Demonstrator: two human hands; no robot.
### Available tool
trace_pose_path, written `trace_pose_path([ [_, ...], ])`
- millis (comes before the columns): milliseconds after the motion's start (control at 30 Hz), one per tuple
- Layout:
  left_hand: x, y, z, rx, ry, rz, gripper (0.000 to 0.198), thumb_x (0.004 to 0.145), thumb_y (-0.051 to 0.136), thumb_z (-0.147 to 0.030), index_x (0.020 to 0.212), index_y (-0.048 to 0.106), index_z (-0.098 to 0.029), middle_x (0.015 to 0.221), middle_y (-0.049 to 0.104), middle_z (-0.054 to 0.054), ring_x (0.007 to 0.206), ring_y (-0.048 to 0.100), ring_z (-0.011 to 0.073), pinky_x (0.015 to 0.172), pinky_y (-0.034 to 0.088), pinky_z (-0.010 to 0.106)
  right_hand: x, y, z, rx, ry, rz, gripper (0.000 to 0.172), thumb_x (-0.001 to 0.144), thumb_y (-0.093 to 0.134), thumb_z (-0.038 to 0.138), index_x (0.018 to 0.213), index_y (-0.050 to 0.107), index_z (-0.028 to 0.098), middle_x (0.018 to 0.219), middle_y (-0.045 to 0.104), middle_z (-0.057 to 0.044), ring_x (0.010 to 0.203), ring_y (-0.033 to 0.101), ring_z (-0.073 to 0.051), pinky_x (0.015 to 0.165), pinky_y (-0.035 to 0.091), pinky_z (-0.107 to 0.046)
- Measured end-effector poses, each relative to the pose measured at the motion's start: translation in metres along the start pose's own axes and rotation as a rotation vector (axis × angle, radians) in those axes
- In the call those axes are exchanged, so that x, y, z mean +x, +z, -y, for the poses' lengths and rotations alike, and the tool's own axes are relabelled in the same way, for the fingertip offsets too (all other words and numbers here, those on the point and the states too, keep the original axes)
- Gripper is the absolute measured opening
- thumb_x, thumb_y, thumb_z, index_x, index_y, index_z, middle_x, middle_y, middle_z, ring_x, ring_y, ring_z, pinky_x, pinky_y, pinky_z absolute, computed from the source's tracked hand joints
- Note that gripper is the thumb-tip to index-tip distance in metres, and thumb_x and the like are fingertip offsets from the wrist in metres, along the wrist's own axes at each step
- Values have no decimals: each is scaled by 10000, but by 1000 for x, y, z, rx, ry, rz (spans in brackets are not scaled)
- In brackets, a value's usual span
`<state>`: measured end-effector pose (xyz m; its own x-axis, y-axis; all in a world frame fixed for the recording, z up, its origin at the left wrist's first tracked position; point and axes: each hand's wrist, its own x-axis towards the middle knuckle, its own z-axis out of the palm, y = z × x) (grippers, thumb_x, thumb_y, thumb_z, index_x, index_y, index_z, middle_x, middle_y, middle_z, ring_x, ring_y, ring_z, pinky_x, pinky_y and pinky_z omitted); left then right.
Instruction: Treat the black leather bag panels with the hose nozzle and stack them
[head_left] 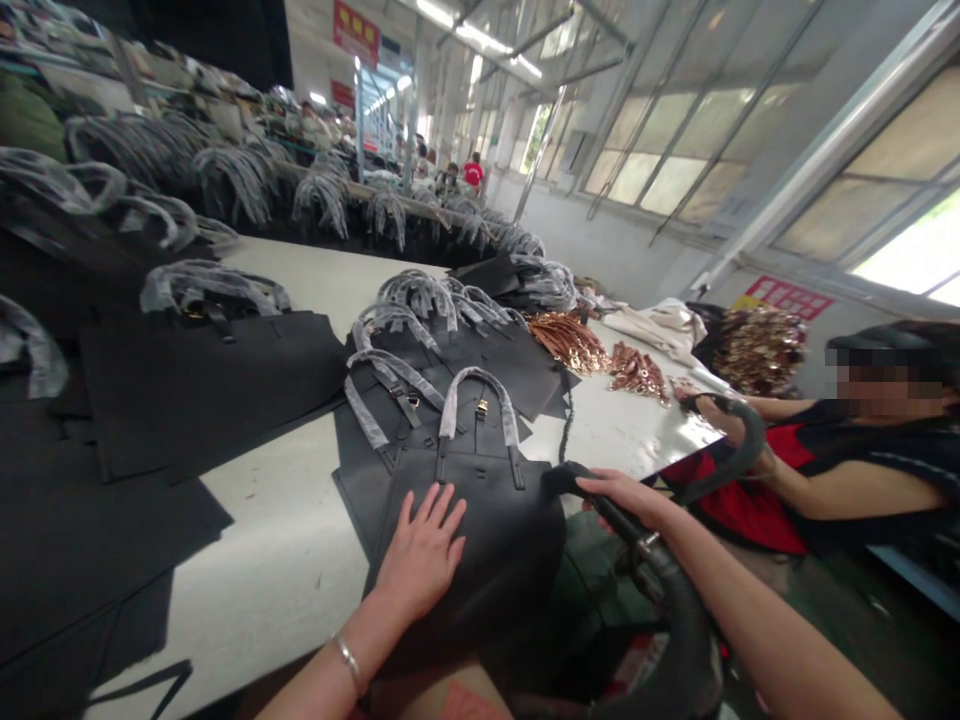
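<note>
My left hand (421,556) lies flat with its fingers spread on a black leather bag panel (491,560). Two upright handles (480,385) in clear plastic wrap are fixed to the panel's top edge, with a gold-coloured clasp (481,408) between them. In my right hand (619,495) is a black hose nozzle (574,482), whose tip is at the panel's right upper corner. From it a thick black hose (679,610) bends down towards my lap. Whether the tip touches the leather I cannot tell. More black panels with wrapped handles (397,380) lie stacked behind.
Black panels (202,370) cover the left of the pale table (277,540). Brown straps with metal rings (570,342) lie further back on the right. At the right edge, a co-worker (832,480) grips a similar dark hose (739,450). Rows of wrapped handles (240,180) stand behind.
</note>
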<state>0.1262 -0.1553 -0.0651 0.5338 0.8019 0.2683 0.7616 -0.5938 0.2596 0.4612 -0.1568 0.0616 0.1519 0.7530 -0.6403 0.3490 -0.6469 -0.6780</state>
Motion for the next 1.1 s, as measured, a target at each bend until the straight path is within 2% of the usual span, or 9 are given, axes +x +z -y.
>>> trace_pose_path([
  [233,1,-1,1,22,11,5,480,888,465,-312,1367,467,-285,1497,375,59,1385,304,285,1103,217,567,35,-5,17,30,12,9,352,892,542,443,1076,518,144,724,660,-49,428,572,-110,388,482,-213],
  [433,0,-1,1,7,23,-19,481,892,457,-321,1372,461,-286,1495,378,57,1382,310,283,1110,204,560,23,-14,14,-3,49,65,364,839,623,423,1055,560,137,681,670,-59,403,586,-144,375,490,-248],
  [633,1,2,2,16,24,-5,471,903,442,-329,1370,468,-278,1496,374,72,1382,308,293,1102,203,577,30,2,17,82,-153,-196,318,852,607,404,1069,518,189,692,615,0,415,566,-103,383,471,-210],
  [733,1,3,3,19,33,-2,474,908,432,-333,1379,459,-278,1502,365,70,1384,302,295,1101,202,581,20,-2,21,126,-237,-251,296,857,594,398,1072,503,216,725,599,13,439,569,-93,397,476,-201],
  [833,1,4,2,22,29,-2,474,909,431,-335,1378,463,-267,1503,362,73,1387,297,296,1106,192,580,-5,-6,18,101,-243,-202,342,829,626,405,1085,531,199,755,618,-10,444,581,-110,386,481,-219],
  [900,1,3,2,18,23,-3,473,908,433,-336,1374,468,-264,1501,367,73,1386,300,293,1114,183,575,-23,-2,13,49,-233,-127,428,812,647,407,1169,531,200,761,623,-10,444,584,-115,387,482,-221],
  [1000,1,2,1,5,14,-9,466,903,443,-332,1363,479,-270,1499,371,67,1387,304,287,1121,181,567,-43,15,3,-49,-234,11,567,794,672,390,1308,492,231,738,618,15,450,580,-112,404,479,-213],
  [1100,0,1,1,-11,9,-18,465,897,455,-329,1358,483,-275,1495,378,62,1381,316,288,1125,183,561,-56,37,-4,-147,-224,125,625,791,673,361,1369,466,245,737,635,20,476,595,-121,431,484,-217],
])
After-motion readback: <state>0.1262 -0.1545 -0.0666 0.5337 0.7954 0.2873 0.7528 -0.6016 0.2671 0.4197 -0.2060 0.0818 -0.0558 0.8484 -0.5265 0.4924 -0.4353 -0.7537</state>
